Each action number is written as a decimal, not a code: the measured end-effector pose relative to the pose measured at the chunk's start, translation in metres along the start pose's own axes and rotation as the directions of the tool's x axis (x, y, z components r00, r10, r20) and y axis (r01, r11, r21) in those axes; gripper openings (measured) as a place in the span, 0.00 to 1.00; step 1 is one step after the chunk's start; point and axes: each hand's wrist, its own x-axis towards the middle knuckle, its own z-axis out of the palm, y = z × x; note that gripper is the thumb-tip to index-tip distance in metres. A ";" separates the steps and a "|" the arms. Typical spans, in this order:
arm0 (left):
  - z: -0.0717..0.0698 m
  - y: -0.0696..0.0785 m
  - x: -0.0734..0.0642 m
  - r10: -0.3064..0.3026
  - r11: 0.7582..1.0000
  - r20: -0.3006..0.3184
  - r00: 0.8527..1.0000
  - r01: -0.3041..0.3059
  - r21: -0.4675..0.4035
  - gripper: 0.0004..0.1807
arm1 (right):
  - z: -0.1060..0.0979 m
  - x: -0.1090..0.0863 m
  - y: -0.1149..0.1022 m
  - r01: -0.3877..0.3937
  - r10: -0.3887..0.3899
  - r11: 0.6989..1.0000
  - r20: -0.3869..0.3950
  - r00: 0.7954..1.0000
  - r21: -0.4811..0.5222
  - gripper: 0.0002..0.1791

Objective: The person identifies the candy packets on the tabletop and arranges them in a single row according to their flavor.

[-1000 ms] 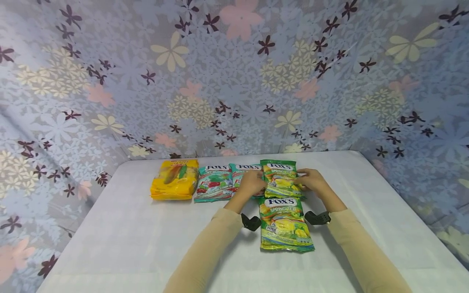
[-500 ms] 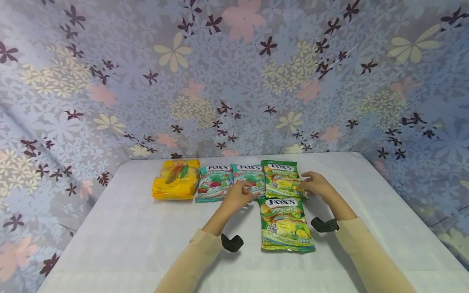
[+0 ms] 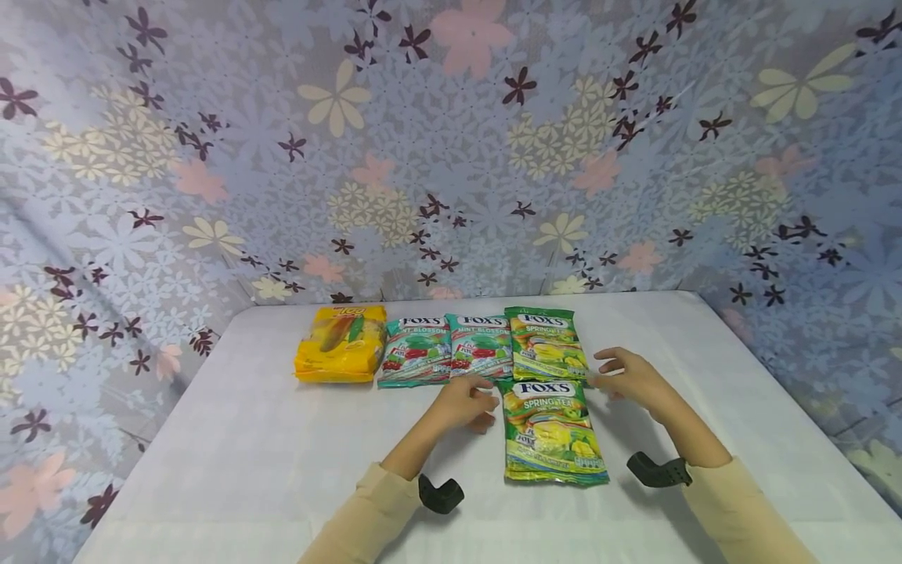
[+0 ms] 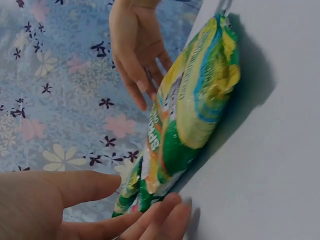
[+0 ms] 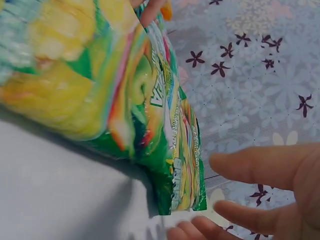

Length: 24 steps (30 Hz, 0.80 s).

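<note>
In the head view, a green and yellow Fox's Spring Tea candy bag (image 3: pixel 554 435) lies flat between my two hands. A second Spring Tea candy bag (image 3: pixel 550 348) lies just behind it, their edges meeting. My left hand (image 3: pixel 463 403) hovers left of the front bag, fingers loosely bent and holding nothing. On the other side, my right hand (image 3: pixel 629 381) is near the two bags' right edges, its fingers spread and apart from them. The left wrist view shows the left thumb and fingers (image 4: pixel 160 217) beside the front bag (image 4: pixel 185 105); nothing is pinched.
Two teal Fox's Mint Blossom bags (image 3: pixel 483 347) (image 3: pixel 417 352) continue the back row leftward. A yellow bag with a mango picture (image 3: pixel 341 345) ends that row. Beneath everything is a white-covered table (image 3: pixel 232 470), with a flowered cloth (image 3: pixel 451 157) behind it.
My left hand has left the rear Spring Tea bag and moved left and toward me. The right hand has drawn away from that bag, right and nearer. The bags stay put.
</note>
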 end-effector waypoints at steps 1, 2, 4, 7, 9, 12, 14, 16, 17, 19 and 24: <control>0.001 -0.002 -0.001 -0.009 1.000 0.013 1.000 0.009 -0.019 0.22 | 0.000 -0.003 0.002 -0.005 0.005 1.000 0.022 1.000 0.009 0.35; 0.003 -0.003 -0.002 -0.019 0.999 0.028 0.999 0.020 -0.042 0.22 | 0.001 -0.006 0.004 -0.015 0.014 1.000 0.049 0.999 0.021 0.35; 0.005 -0.005 -0.003 -0.033 0.995 0.058 0.998 0.039 -0.089 0.23 | 0.004 -0.011 0.008 -0.031 0.026 0.998 0.112 0.993 0.049 0.36; 0.007 -0.007 -0.004 -0.027 0.989 0.082 0.996 0.038 -0.140 0.24 | 0.009 -0.017 0.012 -0.059 0.036 0.992 0.204 0.978 0.108 0.38; 0.008 -0.007 -0.004 -0.023 0.986 0.098 0.995 0.039 -0.164 0.24 | 0.014 -0.018 0.013 -0.075 0.039 0.987 0.239 0.970 0.145 0.40; 0.012 -0.008 -0.003 -0.026 0.981 0.112 0.993 0.047 -0.188 0.24 | 0.019 -0.018 0.013 -0.099 0.049 0.977 0.254 0.966 0.187 0.43; 0.014 -0.008 -0.003 -0.034 0.980 0.111 0.993 0.055 -0.192 0.23 | 0.021 -0.018 0.013 -0.106 0.058 0.977 0.251 0.966 0.184 0.45; 0.017 -0.009 -0.003 -0.038 0.981 0.095 0.995 0.056 -0.183 0.24 | 0.023 -0.018 0.012 -0.112 0.066 0.977 0.245 0.967 0.180 0.46; 0.017 -0.009 -0.003 -0.041 0.983 0.089 0.995 0.057 -0.177 0.24 | 0.024 -0.019 0.012 -0.113 0.068 0.978 0.244 0.968 0.178 0.47; 0.018 -0.009 -0.005 -0.045 0.985 0.079 0.996 0.058 -0.165 0.25 | 0.024 -0.019 0.011 -0.116 0.069 0.977 0.245 0.967 0.181 0.47; 0.019 -0.009 -0.005 -0.039 0.987 0.075 0.996 0.050 -0.155 0.24 | 0.025 -0.020 0.011 -0.119 0.060 0.971 0.267 0.962 0.209 0.47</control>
